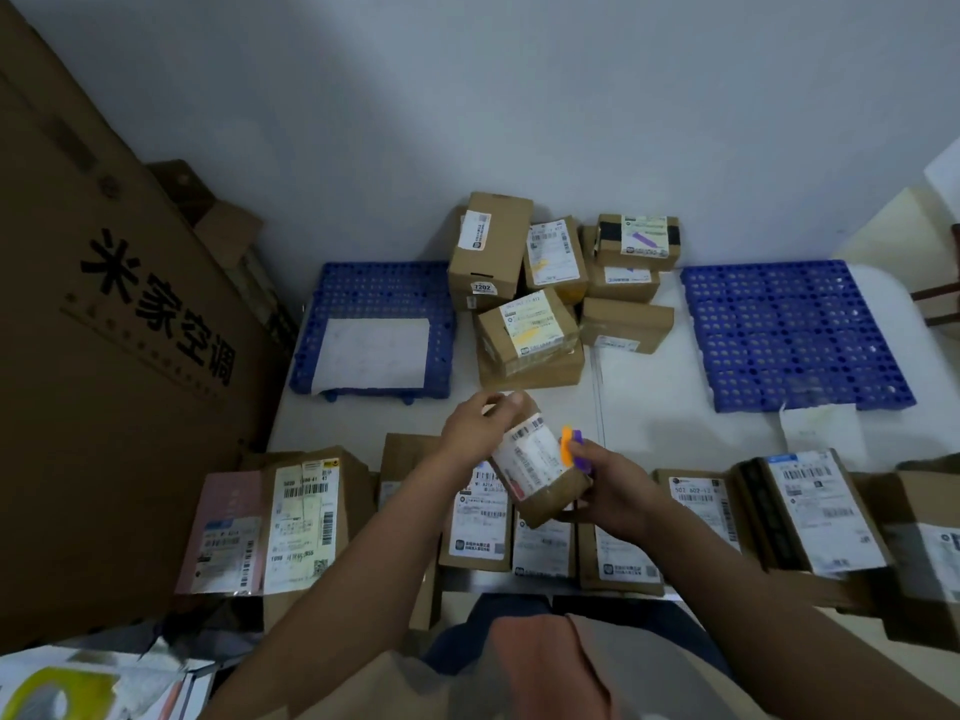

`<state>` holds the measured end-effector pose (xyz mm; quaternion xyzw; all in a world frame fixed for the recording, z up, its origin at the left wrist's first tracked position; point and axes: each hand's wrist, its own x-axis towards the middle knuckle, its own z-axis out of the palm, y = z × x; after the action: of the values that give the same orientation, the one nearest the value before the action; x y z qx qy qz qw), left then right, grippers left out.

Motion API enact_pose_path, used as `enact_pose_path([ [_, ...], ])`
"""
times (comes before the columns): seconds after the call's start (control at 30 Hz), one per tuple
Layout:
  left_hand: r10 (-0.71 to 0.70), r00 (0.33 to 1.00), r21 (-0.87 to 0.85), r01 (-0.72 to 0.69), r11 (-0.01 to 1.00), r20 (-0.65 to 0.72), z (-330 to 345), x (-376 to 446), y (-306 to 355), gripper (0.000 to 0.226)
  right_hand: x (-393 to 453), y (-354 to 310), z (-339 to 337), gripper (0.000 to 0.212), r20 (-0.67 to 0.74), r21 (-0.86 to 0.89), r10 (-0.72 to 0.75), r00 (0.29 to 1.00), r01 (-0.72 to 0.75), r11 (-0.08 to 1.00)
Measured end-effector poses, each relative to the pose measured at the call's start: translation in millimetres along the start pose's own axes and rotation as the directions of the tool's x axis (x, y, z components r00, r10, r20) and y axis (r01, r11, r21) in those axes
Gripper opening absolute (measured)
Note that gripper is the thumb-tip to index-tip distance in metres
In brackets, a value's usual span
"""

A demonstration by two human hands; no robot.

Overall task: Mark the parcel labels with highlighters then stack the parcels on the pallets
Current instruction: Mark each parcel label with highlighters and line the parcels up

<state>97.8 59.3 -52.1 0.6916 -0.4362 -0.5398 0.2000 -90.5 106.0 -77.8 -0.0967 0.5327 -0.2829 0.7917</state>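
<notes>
Between both hands, the parcel [540, 467] is gripped by left hand [475, 433] and right hand [613, 488].

The orange and purple highlighters [570, 445] show only their ends; the right hand [615, 493] hides the rest. The held parcel [540, 467] covers part of the row of parcels [480, 522] beneath, and its label print is too blurred to read. The large carton [109, 324] is cut off at the left edge. A paper sheet [371, 353] hides part of the left pallet [374, 283].
</notes>
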Motion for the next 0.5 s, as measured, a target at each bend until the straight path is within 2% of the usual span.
enact_pose_path([
  [0.07,0.016,0.999,-0.097,-0.019,0.995,-0.033,0.7,0.1,5.1,0.031,-3.5,-6.0,-7.6,0.038,-0.027,0.125,-0.031,0.999,0.034,0.992],
  [0.13,0.053,0.999,-0.121,-0.051,0.991,0.013,3.1,0.2,5.3,0.03,-6.6,-9.9,-13.2,0.042,-0.033,0.183,-0.046,0.998,0.052,0.982],
  [0.17,0.066,0.993,-0.144,-0.052,0.988,0.094,4.4,-1.0,4.4,0.037,-8.3,-10.4,-14.9,0.043,-0.02,0.201,-0.051,0.998,0.054,0.978],
  [0.27,0.116,0.928,-0.345,0.014,0.939,0.353,9.1,-5.7,4.3,0.079,-13.1,-11.1,-16.0,0.041,0.028,0.26,-0.092,0.995,0.082,0.962],
  [0.33,0.161,0.903,-0.413,0.02,0.91,0.398,13.7,-7.1,5.1,0.103,-16.4,-14.8,-16.2,0.042,0.061,0.268,-0.146,0.987,0.125,0.955],
  [0.37,0.155,0.911,-0.429,0.026,0.903,0.383,16.9,-8.2,5.6,0.108,-17.0,-17.2,-16.6,0.043,0.075,0.269,-0.17,0.983,0.144,0.952],
  [0.4,0.129,0.927,-0.449,0.046,0.892,0.352,19.1,-9.4,7.0,0.104,-17.4,-19.9,-16.4,0.046,0.075,0.264,-0.183,0.98,0.158,0.952],
  [0.5,0.047,0.955,-0.469,0.101,0.877,0.294,16.7,-10.3,11.5,0.062,-19.1,-27.5,-14.7,0.045,0.007,0.208,-0.179,0.984,0.174,0.963],
])
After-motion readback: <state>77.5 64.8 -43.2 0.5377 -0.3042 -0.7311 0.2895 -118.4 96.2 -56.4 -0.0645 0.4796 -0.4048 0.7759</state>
